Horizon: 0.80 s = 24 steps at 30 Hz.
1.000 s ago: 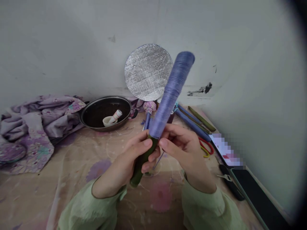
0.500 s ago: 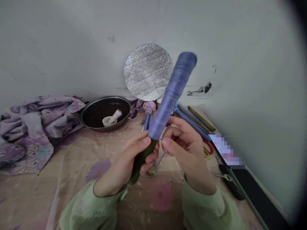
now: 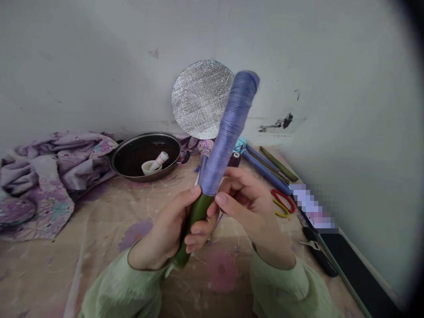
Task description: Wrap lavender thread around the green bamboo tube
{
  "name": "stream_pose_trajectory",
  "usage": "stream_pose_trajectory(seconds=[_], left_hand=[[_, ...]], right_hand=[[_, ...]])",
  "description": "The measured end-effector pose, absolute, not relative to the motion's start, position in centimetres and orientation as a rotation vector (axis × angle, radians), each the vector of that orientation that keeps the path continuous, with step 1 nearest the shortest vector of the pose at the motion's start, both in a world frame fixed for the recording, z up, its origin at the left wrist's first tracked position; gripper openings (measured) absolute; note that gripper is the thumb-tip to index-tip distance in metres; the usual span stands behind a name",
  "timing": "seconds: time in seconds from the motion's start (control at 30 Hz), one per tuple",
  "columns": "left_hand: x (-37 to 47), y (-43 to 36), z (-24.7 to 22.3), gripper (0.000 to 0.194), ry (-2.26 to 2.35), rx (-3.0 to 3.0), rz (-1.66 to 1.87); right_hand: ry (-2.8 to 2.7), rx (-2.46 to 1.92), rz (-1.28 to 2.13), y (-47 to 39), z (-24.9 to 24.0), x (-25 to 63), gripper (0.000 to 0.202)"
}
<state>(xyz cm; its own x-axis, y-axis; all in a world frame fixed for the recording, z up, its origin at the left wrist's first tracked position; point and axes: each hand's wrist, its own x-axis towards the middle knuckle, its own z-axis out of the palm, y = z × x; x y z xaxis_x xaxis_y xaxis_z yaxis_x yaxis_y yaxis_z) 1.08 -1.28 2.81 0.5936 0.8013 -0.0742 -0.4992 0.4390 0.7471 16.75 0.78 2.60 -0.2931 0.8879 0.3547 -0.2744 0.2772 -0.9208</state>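
A green stick [image 3: 199, 209], its upper part wound closely with purple cord [image 3: 228, 132], tilts up and to the right above the table. My left hand [image 3: 172, 221] is wrapped round the bare green part just under the winding. Thumb and forefinger of my right hand [image 3: 247, 210] are pinched at the lower edge of the winding, on the cord. A thin loose length of cord [image 3: 217, 224] hangs below the fingers; its far end is hidden behind my left hand.
A black pan [image 3: 132, 154] with a small white cup [image 3: 147, 168] stands back left, by crumpled floral cloth [image 3: 49, 176]. Behind the stick is a round silver disc [image 3: 198, 99]. To the right lie scissors [image 3: 291, 203], green sticks [image 3: 281, 165], a phone [image 3: 311, 205] and a black-handled tool [image 3: 319, 254].
The wound stick has shifted left and stands a little more upright. My right hand has moved left, close against the stick. More of the scissors shows.
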Motion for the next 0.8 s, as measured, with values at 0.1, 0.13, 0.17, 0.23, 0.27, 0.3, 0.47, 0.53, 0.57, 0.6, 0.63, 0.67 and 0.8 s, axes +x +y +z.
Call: stream_pose_trajectory(seconds=[0.1,0.13,0.17,0.23,0.27,0.3,0.47,0.53,0.57,0.6,0.63,0.67,0.8], left_hand=[[0.9,-1.2,2.8,0.044,0.422,0.715,0.803],[0.8,-1.2,2.8,0.044,0.410,0.703,0.796],[0.8,-1.2,2.7,0.044,0.400,0.694,0.792],[0.7,-1.1,2.7,0.044,0.380,0.692,0.781],[0.7,-1.0,2.7,0.044,0.377,0.696,0.769],[0.7,-1.0,2.6,0.044,0.378,0.704,0.753],[0.7,-0.9,2.9,0.049,0.386,0.767,0.688],[0.6,-0.9,3.1,0.047,0.395,0.787,0.677],[0.5,-0.9,3.2,0.045,0.402,0.795,0.676],[0.5,-0.9,3.3,0.043,0.408,0.804,0.668],[0.4,-0.9,3.3,0.040,0.408,0.813,0.651],[0.3,-0.9,3.4,0.036,0.404,0.817,0.629],[0.1,-0.6,3.0,0.024,0.342,0.820,0.521]], right_hand=[[-1.442,-0.638,1.258,0.9,2.6,16.7,0.020],[-1.448,-0.637,1.259,0.9,2.6,16.7,0.019],[-1.453,-0.634,1.275,0.9,2.7,16.8,0.018],[-1.468,-0.610,1.325,1.0,2.8,16.9,0.017],[-1.475,-0.602,1.351,1.0,2.8,17.0,0.018],[-1.486,-0.600,1.369,1.0,2.9,17.1,0.019],[-1.602,-0.683,1.284,0.8,3.0,17.6,0.025],[-1.666,-0.698,1.225,0.8,3.1,17.7,0.028],[-1.695,-0.697,1.203,0.8,3.2,17.7,0.028],[-1.726,-0.695,1.184,0.8,3.3,17.8,0.029],[-1.761,-0.693,1.163,0.8,3.4,17.9,0.029],[-1.798,-0.694,1.141,0.8,3.6,18.0,0.030],[-1.920,-0.696,1.057,0.7,4.0,18.3,0.035]])
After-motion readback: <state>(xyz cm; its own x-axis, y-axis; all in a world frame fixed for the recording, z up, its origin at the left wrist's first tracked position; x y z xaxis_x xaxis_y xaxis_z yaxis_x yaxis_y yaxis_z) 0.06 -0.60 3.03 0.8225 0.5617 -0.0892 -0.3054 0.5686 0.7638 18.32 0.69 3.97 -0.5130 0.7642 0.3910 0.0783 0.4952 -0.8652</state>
